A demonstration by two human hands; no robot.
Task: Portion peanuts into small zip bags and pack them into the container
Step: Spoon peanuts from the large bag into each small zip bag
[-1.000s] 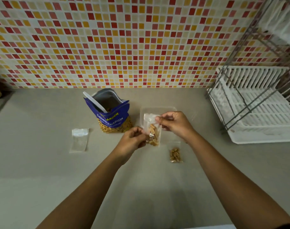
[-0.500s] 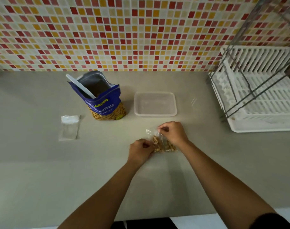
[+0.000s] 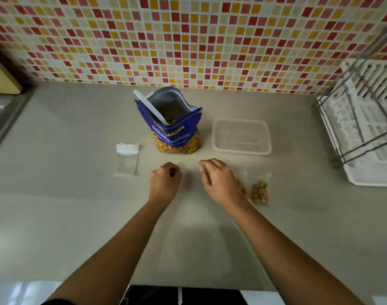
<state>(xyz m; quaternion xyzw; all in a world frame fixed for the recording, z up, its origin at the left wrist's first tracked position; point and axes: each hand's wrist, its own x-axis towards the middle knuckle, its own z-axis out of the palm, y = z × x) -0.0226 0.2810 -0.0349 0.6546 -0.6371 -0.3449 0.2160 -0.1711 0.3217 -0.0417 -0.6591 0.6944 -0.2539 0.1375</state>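
A blue salted peanuts bag (image 3: 177,135) stands open at the middle of the counter with a white scoop (image 3: 149,108) stuck in it. To its right sits a clear plastic container (image 3: 241,148) with nothing in it. A filled small zip bag (image 3: 259,191) lies flat in front of the container; peanuts of a second one (image 3: 243,190) show at the edge of my right wrist. An empty zip bag (image 3: 126,160) lies left of the peanut bag. My left hand (image 3: 166,181) is a closed fist holding nothing. My right hand (image 3: 219,182) hovers loosely curled just left of the filled bags, holding nothing.
A white dish rack with a metal frame (image 3: 364,128) fills the right edge of the counter. A steel sink edge (image 3: 3,119) is at the far left. A mosaic tile wall (image 3: 188,40) backs the grey counter (image 3: 78,216).
The filled zip bag held up in both hands came down to the counter beside the other filled bag and was let go. Both hands have shifted left, away from it.
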